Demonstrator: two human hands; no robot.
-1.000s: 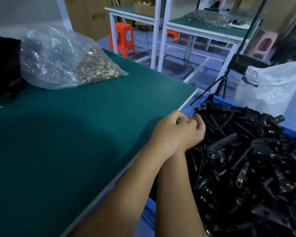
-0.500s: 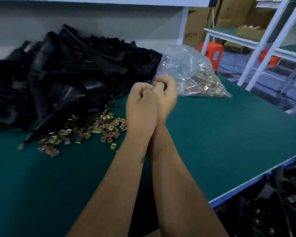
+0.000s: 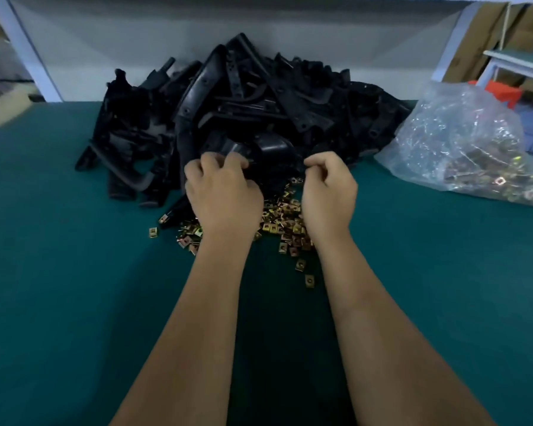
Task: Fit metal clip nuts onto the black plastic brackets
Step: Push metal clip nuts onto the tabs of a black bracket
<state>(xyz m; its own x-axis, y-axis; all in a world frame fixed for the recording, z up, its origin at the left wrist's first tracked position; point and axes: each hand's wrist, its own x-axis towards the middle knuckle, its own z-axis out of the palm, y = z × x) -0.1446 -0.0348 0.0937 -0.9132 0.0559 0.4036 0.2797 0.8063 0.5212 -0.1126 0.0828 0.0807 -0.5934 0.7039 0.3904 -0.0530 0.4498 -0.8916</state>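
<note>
My left hand point(image 3: 223, 192) grips a black plastic bracket point(image 3: 259, 152) at the heap's front edge, my right hand point(image 3: 328, 189) is curled, contents indiscernible, above the loose brass-coloured clip nuts point(image 3: 282, 224) on the green table point(image 3: 74, 272); recommend squaring each nut before pressing home.

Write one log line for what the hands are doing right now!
left hand: grips black bracket at pile edge | right hand: fingers curled, contents hidden | loose clip nuts: on green table | bag of nuts: right
</note>
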